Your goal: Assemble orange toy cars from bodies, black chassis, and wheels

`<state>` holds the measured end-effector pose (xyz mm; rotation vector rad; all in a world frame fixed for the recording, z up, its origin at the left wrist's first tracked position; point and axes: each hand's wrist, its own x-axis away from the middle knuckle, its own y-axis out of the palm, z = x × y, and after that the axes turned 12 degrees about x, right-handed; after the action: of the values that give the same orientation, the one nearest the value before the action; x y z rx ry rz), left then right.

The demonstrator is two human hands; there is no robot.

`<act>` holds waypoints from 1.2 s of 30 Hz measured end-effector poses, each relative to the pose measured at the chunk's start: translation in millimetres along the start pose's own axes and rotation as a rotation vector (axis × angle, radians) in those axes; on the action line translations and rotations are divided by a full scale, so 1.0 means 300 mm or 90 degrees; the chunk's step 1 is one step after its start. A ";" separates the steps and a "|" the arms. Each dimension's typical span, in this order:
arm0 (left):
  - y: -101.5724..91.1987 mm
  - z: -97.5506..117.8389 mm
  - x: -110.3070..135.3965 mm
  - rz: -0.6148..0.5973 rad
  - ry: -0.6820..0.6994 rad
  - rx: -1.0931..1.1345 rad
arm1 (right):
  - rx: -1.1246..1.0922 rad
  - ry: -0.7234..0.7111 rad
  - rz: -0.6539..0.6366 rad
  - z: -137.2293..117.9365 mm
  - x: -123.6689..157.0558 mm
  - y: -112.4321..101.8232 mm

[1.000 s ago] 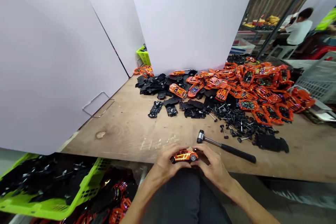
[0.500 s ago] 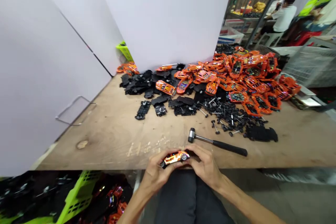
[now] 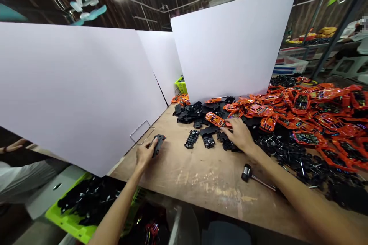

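Both hands had drawn apart from the lower centre of the frame, where they had met around an orange toy car. Left of centre, the person's left hand [image 3: 145,154] was pinching a dark grey plastic toy-car base [image 3: 158,146] over the pale wooden bench [image 3: 198,187]; the base jutted from its grip toward the upper right. Near the centre, the right hand [image 3: 239,134] had curled fingers at the right end of a glossy orange plastic toy car [image 3: 214,119]; whether that grip pinched it, I could not tell. Lower right of centre lay a black-headed, metal-shafted hammer [image 3: 246,173], just beside the right forearm.
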<state>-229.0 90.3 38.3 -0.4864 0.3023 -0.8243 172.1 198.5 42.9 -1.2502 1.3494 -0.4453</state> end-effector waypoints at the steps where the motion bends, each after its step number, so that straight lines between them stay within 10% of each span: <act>1: -0.008 -0.007 -0.038 0.014 0.007 -0.026 | 0.018 0.000 -0.003 -0.018 -0.075 0.048; 9: 0.008 -0.026 -0.130 0.070 0.084 -0.149 | 0.035 0.019 -0.011 -0.016 -0.267 0.238; 15: 0.285 0.077 -0.029 -0.049 0.173 -0.116 | -0.100 0.110 -0.010 0.092 -0.185 0.100; 20: 0.483 0.132 0.047 -0.118 0.095 -0.066 | -0.174 -0.109 -0.246 0.045 0.099 -0.065; 28: 0.257 0.136 0.161 -0.114 0.036 0.158 | -0.164 -0.195 -0.219 -0.067 0.429 -0.060; 36: 0.189 0.132 0.502 -0.453 -0.263 0.483 | 0.019 -0.033 -0.094 0.280 0.360 -0.193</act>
<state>-79.0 20.4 31.7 -0.0189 -0.5964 -1.4071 297.0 120.9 20.6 -1.3329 1.2068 -0.5312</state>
